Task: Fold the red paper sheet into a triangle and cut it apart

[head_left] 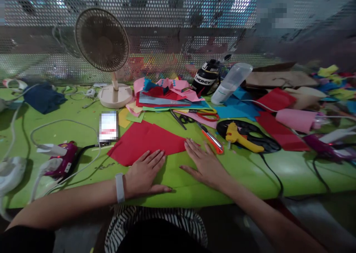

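Observation:
A folded red sheet (147, 140) lies on the green tabletop (178, 193) in front of me. My left hand (146, 173) rests palm down with its fingers spread, the fingertips on the sheet's lower edge. Flat on the table is my right hand (205, 164), fingers also apart, its fingertips touching the sheet's right corner. Neither hand grips anything. Just beyond my right hand lies an orange utility knife (213, 138), with black scissors (186, 118) and red-handled scissors (207, 115) further back.
A phone (108, 126), a small fan (115, 96) and a purple power strip (62, 160) with cables stand left. Behind the sheet is a pile of coloured paper (172, 97). A yellow glue gun (241, 138), black bottle (206, 78) and clear bottle (232, 83) are to the right.

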A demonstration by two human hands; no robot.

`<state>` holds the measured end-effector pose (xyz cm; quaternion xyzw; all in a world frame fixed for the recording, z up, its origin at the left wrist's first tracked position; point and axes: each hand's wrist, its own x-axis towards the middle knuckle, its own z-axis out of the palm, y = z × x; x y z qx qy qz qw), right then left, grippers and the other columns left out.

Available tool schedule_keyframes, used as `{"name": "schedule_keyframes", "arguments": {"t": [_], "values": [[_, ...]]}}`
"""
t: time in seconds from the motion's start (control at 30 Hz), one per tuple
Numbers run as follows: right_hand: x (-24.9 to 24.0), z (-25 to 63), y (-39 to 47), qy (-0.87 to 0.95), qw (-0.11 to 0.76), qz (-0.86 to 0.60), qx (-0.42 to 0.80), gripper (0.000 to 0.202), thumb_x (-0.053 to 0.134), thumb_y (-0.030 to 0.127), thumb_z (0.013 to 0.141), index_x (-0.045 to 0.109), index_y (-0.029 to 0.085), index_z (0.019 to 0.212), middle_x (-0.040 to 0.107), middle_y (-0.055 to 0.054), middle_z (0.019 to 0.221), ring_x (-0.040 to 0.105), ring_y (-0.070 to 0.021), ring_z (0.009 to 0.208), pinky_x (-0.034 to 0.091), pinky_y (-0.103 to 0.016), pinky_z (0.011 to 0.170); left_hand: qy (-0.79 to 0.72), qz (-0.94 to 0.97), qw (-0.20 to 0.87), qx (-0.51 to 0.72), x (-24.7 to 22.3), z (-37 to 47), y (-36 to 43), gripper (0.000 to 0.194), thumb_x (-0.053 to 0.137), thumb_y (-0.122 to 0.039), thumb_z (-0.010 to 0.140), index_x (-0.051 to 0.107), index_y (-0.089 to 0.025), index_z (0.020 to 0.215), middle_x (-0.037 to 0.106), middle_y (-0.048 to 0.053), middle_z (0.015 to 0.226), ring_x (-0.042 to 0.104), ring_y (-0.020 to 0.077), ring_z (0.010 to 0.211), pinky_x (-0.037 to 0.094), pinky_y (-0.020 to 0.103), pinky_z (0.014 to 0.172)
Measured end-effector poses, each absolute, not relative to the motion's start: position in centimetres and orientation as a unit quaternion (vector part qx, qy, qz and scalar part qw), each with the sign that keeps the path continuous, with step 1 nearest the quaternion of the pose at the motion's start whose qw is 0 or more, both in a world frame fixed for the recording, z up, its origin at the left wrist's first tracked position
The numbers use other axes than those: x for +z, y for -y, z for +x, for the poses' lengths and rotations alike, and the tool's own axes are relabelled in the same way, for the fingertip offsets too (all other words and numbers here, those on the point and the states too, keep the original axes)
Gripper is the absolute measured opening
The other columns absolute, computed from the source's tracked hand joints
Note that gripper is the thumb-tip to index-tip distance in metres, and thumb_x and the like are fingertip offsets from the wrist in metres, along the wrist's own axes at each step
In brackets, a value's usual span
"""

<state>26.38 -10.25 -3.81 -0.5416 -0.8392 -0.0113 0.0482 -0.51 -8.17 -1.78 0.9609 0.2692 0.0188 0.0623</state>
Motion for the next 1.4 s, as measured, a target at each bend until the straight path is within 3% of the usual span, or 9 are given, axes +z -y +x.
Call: {"name": "schedule_keyframes", "arguments": {"t": [0.27, 0.57, 0.7, 0.9, 1.13, 1.27, 1.4], "values": [[-3.0, 24.2, 9.9, 0.904, 0.033, -0.419, 0.079, 0.089, 0.033, 0.070, 0.091, 0.013, 0.012, 0.155, 0.018, -0.015, 0.159, 0.017, -0.0274, 0.148, 0.022, -0.051, 0.119, -0.258, 0.962, 0.084, 0.000, -1.6, -0.4, 8.2, 0.096, 0.019, -0.075, 0.088, 0.028, -0.002, 0.149, 0.027, 0.019, 0.156, 0.023, 0.0270, 0.146, 0.015, 0.041, 0.120], [-3.4, 25.8, 10.6, 0.882, 0.023, -0.467, 0.058, 0.088, 0.032, 0.068, 0.092, 0.010, 0.012, 0.155, 0.018, -0.014, 0.159, 0.017, -0.0271, 0.148, 0.024, -0.051, 0.118, -0.410, 0.907, 0.020, -0.095, -0.5, -0.2, 10.5, 0.118, 0.019, -0.089, 0.075, 0.033, 0.004, 0.146, 0.027, 0.030, 0.152, 0.028, 0.0406, 0.142, 0.031, 0.056, 0.110], [-3.9, 27.3, 11.0, 0.868, 0.022, -0.496, 0.027, 0.084, 0.031, 0.064, 0.094, 0.007, 0.012, 0.155, 0.019, -0.014, 0.159, 0.018, -0.0265, 0.148, 0.024, -0.051, 0.118, -0.437, 0.894, 0.001, -0.097, -0.4, -0.8, 11.1, 0.123, 0.024, -0.093, 0.068, 0.038, 0.002, 0.144, 0.030, 0.033, 0.149, 0.032, 0.0457, 0.139, 0.025, 0.063, 0.110], [-4.2, 28.4, 11.1, 0.858, 0.037, -0.511, 0.018, 0.082, 0.032, 0.062, 0.095, 0.004, 0.015, 0.156, 0.021, -0.014, 0.159, 0.022, -0.0260, 0.147, 0.025, -0.049, 0.118, -0.467, 0.881, -0.038, -0.072, -0.8, -3.1, 11.8, 0.124, 0.019, -0.095, 0.067, 0.047, 0.001, 0.139, 0.038, 0.033, 0.145, 0.036, 0.0464, 0.137, 0.018, 0.065, 0.112], [-5.0, 29.5, 11.4, 0.837, 0.043, -0.545, 0.003, 0.082, 0.029, 0.066, 0.094, 0.017, 0.013, 0.155, 0.027, -0.015, 0.157, 0.023, -0.0278, 0.146, 0.023, -0.052, 0.118, -0.489, 0.863, -0.082, -0.093, -0.8, -5.9, 13.1, 0.128, 0.014, -0.096, 0.063, 0.053, 0.003, 0.135, 0.043, 0.034, 0.141, 0.039, 0.0464, 0.134, 0.022, 0.063, 0.110], [-4.2, 30.1, 11.4, 0.827, 0.038, -0.561, 0.006, 0.083, 0.027, 0.070, 0.092, 0.038, 0.009, 0.147, 0.038, -0.018, 0.152, 0.033, -0.0301, 0.142, 0.024, -0.052, 0.117, -0.499, 0.861, -0.063, -0.070, -0.8, -6.5, 13.2, 0.128, 0.018, -0.098, 0.061, 0.056, 0.002, 0.131, 0.049, 0.033, 0.137, 0.042, 0.0478, 0.132, 0.023, 0.061, 0.110], [-1.2, 28.3, 8.4, 0.805, 0.111, -0.583, -0.006, 0.075, 0.026, 0.066, 0.094, 0.056, 0.010, 0.134, 0.053, -0.017, 0.140, 0.047, -0.0314, 0.132, 0.032, -0.049, 0.113, -0.507, 0.857, -0.053, -0.077, 1.5, -5.0, 12.0, 0.121, 0.014, -0.095, 0.066, 0.070, 0.003, 0.110, 0.064, 0.035, 0.114, 0.059, 0.0476, 0.111, 0.042, 0.056, 0.093]]}}
